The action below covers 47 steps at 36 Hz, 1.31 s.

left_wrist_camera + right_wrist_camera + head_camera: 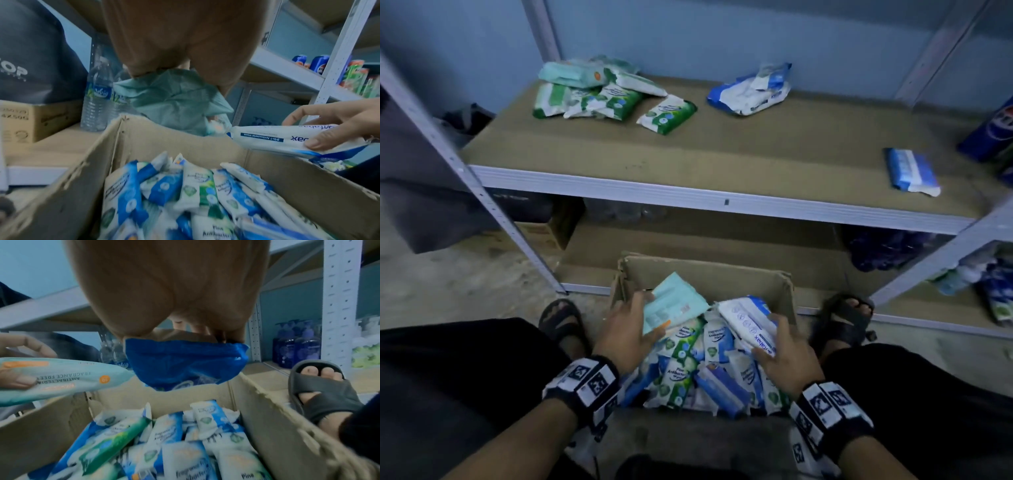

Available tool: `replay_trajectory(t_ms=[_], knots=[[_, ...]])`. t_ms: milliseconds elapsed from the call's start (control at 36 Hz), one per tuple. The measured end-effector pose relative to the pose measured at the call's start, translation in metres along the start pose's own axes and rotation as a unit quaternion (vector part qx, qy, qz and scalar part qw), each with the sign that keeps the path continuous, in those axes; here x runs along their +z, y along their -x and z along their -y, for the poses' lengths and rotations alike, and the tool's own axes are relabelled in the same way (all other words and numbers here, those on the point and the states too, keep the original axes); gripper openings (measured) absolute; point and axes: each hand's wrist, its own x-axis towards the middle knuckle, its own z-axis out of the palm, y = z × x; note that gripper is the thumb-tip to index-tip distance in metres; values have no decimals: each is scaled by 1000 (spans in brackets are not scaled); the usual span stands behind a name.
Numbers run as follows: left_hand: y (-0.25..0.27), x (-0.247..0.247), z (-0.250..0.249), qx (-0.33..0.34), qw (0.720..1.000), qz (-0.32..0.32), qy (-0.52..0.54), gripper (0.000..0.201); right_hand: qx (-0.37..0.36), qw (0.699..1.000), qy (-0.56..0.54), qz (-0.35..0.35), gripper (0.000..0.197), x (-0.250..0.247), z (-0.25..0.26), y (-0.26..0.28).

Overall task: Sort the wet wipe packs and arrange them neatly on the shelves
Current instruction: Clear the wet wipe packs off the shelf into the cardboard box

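Observation:
An open cardboard box [709, 270] between my feet is full of several wet wipe packs [688, 373] in blue, green and white. My left hand [630, 325] grips a pale teal pack [671, 301] just above the box; the same teal pack [170, 99] hangs from my fingers in the left wrist view. My right hand [787, 356] grips a white and blue pack [750, 320], whose blue end [185, 361] fills the right wrist view. On the shelf [722, 202] lie a green and teal pile [599, 92], a blue and white pile [751, 90] and a single blue pack [912, 171].
Steel shelf posts [493, 205] stand left and right of the box. Water bottles [96, 91] and a small carton [33, 120] sit on the low shelf behind it. Blue cans [993, 130] stand at the shelf's right end. My sandalled feet [846, 318] flank the box.

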Motion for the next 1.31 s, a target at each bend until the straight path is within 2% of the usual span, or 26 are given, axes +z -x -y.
replay_trajectory(t_ms=[139, 250, 361, 417, 556, 667, 833, 1000, 1167, 1305], knots=[[1, 23, 7, -41, 998, 51, -24, 71, 11, 997, 56, 52, 62, 25, -5, -10], [4, 39, 20, -34, 987, 124, -100, 70, 10, 977, 192, 97, 59, 39, -7, -12], [3, 45, 24, -12, 980, 161, -113, 60, 1, 969, 159, 188, 66, 53, -12, -22], [0, 45, 23, 11, 975, 181, -125, 55, 24, 960, 158, 231, 70, 56, -11, -26], [-8, 41, 21, 22, 960, 223, -169, 55, 38, 939, 179, 291, 76, 56, -5, -35], [-16, 43, 23, 16, 946, 273, -175, 59, 41, 931, 213, 293, 79, 63, -5, -42], [-19, 53, 34, 8, 943, 288, -168, 62, 34, 938, 192, 286, 77, 64, -12, -47], [-19, 53, 32, 0, 947, 281, -157, 61, 31, 945, 168, 279, 77, 64, -9, -48], [-13, 46, 15, -5, 945, 280, -169, 53, 2, 967, 137, 215, 70, 62, 1, -39], [-20, 23, 5, 13, 959, 238, -151, 51, -57, 981, 84, 167, 62, 37, 31, -35]])
